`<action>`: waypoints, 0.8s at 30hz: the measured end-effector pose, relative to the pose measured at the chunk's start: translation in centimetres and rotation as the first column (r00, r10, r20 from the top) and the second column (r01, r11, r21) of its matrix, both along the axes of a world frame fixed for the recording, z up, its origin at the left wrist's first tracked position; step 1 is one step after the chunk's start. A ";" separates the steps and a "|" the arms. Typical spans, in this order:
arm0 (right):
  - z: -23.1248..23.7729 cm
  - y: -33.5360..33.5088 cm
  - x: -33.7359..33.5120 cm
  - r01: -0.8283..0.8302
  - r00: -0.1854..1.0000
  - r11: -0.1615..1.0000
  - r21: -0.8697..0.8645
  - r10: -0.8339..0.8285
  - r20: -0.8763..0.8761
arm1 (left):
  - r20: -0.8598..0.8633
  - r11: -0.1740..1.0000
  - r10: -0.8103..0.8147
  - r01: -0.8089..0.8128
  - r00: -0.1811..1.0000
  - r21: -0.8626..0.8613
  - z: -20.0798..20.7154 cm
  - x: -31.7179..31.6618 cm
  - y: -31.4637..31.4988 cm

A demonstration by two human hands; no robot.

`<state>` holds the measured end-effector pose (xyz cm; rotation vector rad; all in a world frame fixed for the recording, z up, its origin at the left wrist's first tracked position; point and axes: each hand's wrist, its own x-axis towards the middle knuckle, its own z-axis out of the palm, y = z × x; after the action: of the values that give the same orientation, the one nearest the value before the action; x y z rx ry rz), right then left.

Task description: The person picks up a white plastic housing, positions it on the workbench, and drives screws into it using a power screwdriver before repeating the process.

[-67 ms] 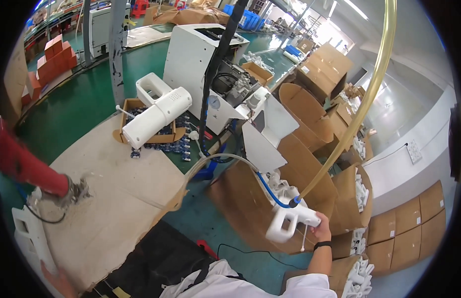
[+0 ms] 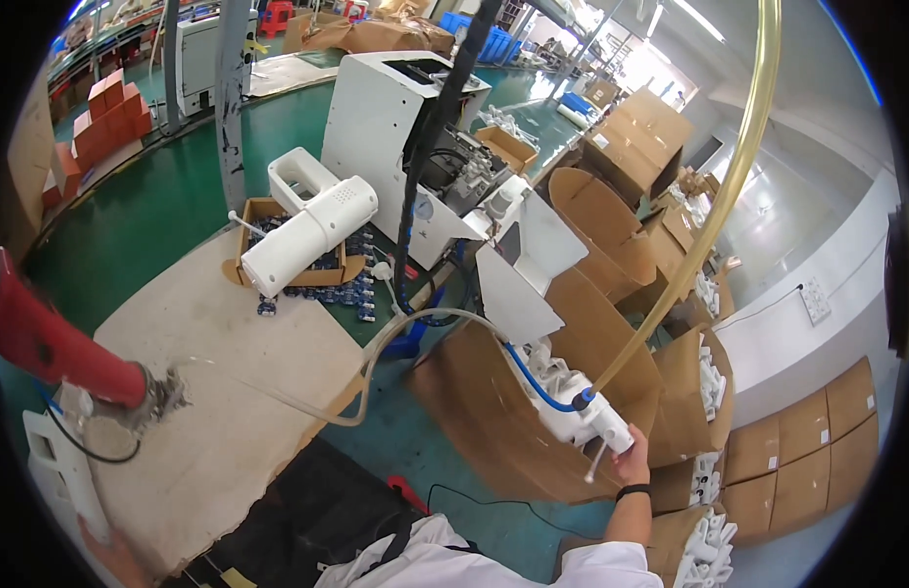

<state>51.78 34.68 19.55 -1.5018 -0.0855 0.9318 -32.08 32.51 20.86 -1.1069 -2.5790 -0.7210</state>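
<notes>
Both hands (image 2: 631, 463) on white casings (image 2: 599, 423)

You can read no wording or numbers here. Small white labels (image 2: 774, 461) sit on the stacked brown cartons (image 2: 800, 421) at your lower right, and a pale label (image 2: 601, 139) marks a large carton (image 2: 645, 132) at upper right, all too small to make out.

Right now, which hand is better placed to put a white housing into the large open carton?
Likely the right hand: it grips a white housing at the open carton. The left hand is across the worktable, at another white part.
</notes>
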 end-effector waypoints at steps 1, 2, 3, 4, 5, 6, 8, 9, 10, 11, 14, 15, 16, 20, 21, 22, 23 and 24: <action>0.0 -0.8 -0.1 -0.002 1.000 1.000 0.002 0.002 0.001 | 0.001 1.000 0.002 -0.002 1.000 0.002 -0.4 -0.3 -0.1; 0.1 -1.6 -0.2 -0.226 0.965 0.965 -0.129 0.204 -0.164 | 0.078 0.999 -0.021 0.019 0.997 0.026 -1.1 -0.9 -0.2; 0.2 -1.7 -0.3 -0.457 0.861 0.863 -0.215 0.370 -0.348 | 0.150 0.998 -0.040 0.032 0.988 0.052 -1.8 -1.8 -0.7; -0.2 -0.6 -0.5 -0.473 0.851 0.857 -0.205 0.385 -0.356 | 0.138 0.998 -0.025 0.017 0.990 0.056 -2.8 -3.1 -2.0; -0.3 -0.1 -0.7 -0.672 0.727 0.703 -0.233 0.565 -0.390 | 0.078 0.993 -0.037 0.028 0.996 0.111 -5.2 -4.3 -2.3; -0.3 1.3 -1.5 -0.835 0.549 0.491 -0.249 0.717 -0.429 | 0.018 0.986 -0.028 0.024 0.999 0.166 -6.9 -4.9 -2.9; 1.1 6.2 -6.4 -0.949 0.309 0.257 -0.182 0.869 -0.387 | 0.179 0.987 -0.008 -0.021 0.984 0.157 -6.1 -2.1 -2.2; 2.4 9.0 -9.9 -0.991 0.046 0.001 -0.137 0.945 -0.324 | 0.344 0.988 0.009 -0.062 0.939 0.143 -5.3 -0.2 -1.8; 3.9 10.5 -13.5 -0.984 -0.111 -0.147 -0.100 0.948 -0.300 | 0.345 0.988 0.012 -0.064 0.938 0.139 -4.7 1.8 -0.8; 5.4 11.9 -17.2 -0.952 -0.273 -0.299 -0.065 0.924 -0.267 | 0.400 0.999 -0.031 0.012 0.916 0.049 -3.7 4.0 0.1; 10.4 15.4 -28.6 -0.776 -0.625 -0.626 0.072 0.779 0.048 | 0.205 0.981 -0.180 0.191 0.962 -0.035 -0.9 6.6 -0.2; 12.5 16.1 -32.0 -0.675 -0.733 -0.738 -0.008 0.670 0.116 | 0.085 0.954 -0.281 0.288 0.956 -0.082 1.4 7.0 0.6; 13.9 15.8 -34.2 -0.624 -0.775 -0.781 -0.001 0.619 0.125 | -0.020 0.912 -0.391 0.384 0.920 -0.143 3.9 7.6 2.6; 15.4 16.3 -41.7 -0.826 -0.477 -0.550 -0.122 0.566 0.672 | 0.015 0.644 -0.641 0.549 0.767 -0.533 6.5 6.4 9.6; 16.1 16.5 -44.3 -0.927 -0.235 -0.368 -0.071 0.423 0.875 | 0.089 0.624 -0.626 0.567 0.774 -0.538 5.9 5.1 10.0; 16.6 16.9 -47.3 -0.966 -0.081 -0.257 0.015 0.360 0.929 | 0.167 0.602 -0.610 0.590 0.775 -0.539 5.3 3.9 9.9; 16.9 17.8 -50.3 -0.983 0.074 -0.139 0.118 0.285 0.956 | 0.135 0.613 -0.604 0.566 0.785 -0.551 5.0 3.6 9.8; 17.1 18.9 -53.2 -0.972 0.214 -0.041 0.231 0.248 0.945 | 0.103 0.619 -0.609 0.553 0.786 -0.558 4.8 3.5 10.0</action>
<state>-1.40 53.55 36.67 -0.4759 -1.9309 0.7634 -28.55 42.55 25.70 -2.1713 -2.3775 0.0515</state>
